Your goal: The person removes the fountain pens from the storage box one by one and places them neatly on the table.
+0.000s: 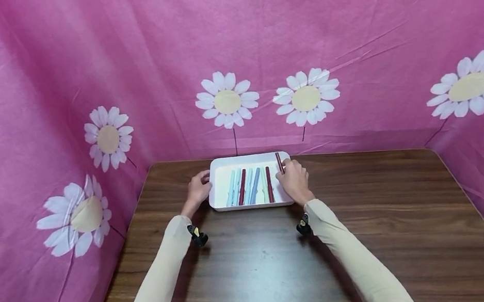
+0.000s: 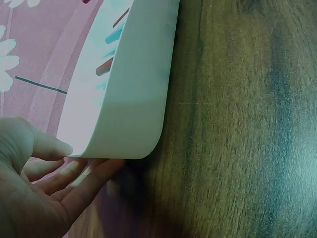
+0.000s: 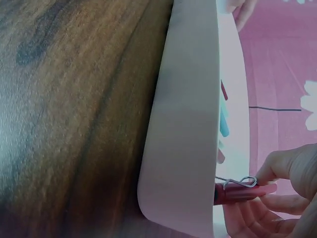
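Observation:
A white rectangular tray stands on the wooden table. Inside it several slim pens lie side by side, slightly slanted: light blue pens, dark red ones, a darker blue one and a pale green one. My left hand grips the tray's left end, thumb on the rim and fingers against the outer wall in the left wrist view. At the right end, my right hand pinches a dark red pen with a silver wire clip. The tray wall hides its lower end in the right wrist view.
The brown table extends in front of the tray and to its right. Close behind the tray hangs a pink curtain printed with white daisies, which also runs along both sides. Small black wrist cameras sit on both wrists.

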Available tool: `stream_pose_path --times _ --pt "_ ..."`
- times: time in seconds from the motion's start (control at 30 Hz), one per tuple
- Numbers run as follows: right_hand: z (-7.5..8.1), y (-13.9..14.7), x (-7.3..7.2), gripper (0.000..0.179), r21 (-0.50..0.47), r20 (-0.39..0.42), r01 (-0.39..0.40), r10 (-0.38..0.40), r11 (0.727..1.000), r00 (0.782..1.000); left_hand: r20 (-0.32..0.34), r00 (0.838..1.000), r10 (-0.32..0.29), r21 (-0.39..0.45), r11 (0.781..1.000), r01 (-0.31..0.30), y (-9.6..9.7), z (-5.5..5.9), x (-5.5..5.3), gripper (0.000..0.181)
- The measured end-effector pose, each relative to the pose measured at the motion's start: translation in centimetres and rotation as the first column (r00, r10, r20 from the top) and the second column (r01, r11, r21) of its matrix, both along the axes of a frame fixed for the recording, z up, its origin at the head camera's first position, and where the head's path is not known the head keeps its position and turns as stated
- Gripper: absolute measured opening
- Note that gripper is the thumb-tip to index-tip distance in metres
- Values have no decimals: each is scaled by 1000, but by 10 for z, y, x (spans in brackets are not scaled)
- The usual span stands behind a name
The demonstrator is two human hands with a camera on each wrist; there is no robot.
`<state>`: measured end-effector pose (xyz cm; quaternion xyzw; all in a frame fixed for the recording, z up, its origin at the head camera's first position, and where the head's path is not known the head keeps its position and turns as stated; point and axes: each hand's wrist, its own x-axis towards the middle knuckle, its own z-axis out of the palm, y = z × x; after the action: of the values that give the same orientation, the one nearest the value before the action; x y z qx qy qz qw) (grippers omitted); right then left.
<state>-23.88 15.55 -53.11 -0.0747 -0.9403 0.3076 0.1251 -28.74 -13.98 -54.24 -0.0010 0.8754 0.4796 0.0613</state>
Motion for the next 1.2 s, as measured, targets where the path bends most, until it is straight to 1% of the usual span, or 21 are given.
stream_pose_path --times 0.1,0.3,0.4,0.53,0.67,0.8,0.93,1.07,1.2 --pt "2 5 0 31 -4 8 -2 2 1000 1000 -3 1000 11 -23 1000 -11 4 1 -1 48" --pt "9 16 -1 32 -3 18 2 -2 1000 1000 -8 1000 4 -48 999 -5 8 3 -3 47" --pt "11 23 -1 27 -7 14 20 -20 1000 1000 -17 1000 2 -52 999 -3 8 5 -4 47" --pt "13 29 0 15 -25 26 24 -23 999 999 -11 1000 -6 -43 999 6 7 7 -3 47" --pt "16 32 1 17 -39 51 15 -13 999 999 1 1000 -15 -42 999 15 6 7 0 46" --pt "18 37 0 16 -26 55 28 -27 999 998 1 1000 -15 -40 999 15 5 8 0 46" --pt "18 44 -2 13 -15 57 45 -45 999 997 -5 1000 -7 -38 999 7 6 10 -1 46" --pt "18 49 0 13 -23 74 54 -52 998 996 -9 1000 -4 -46 999 4 4 10 -2 46" --pt "14 55 1 14 -29 112 57 -54 998 992 -2 1000 4 -46 999 -5 -1 9 0 46"
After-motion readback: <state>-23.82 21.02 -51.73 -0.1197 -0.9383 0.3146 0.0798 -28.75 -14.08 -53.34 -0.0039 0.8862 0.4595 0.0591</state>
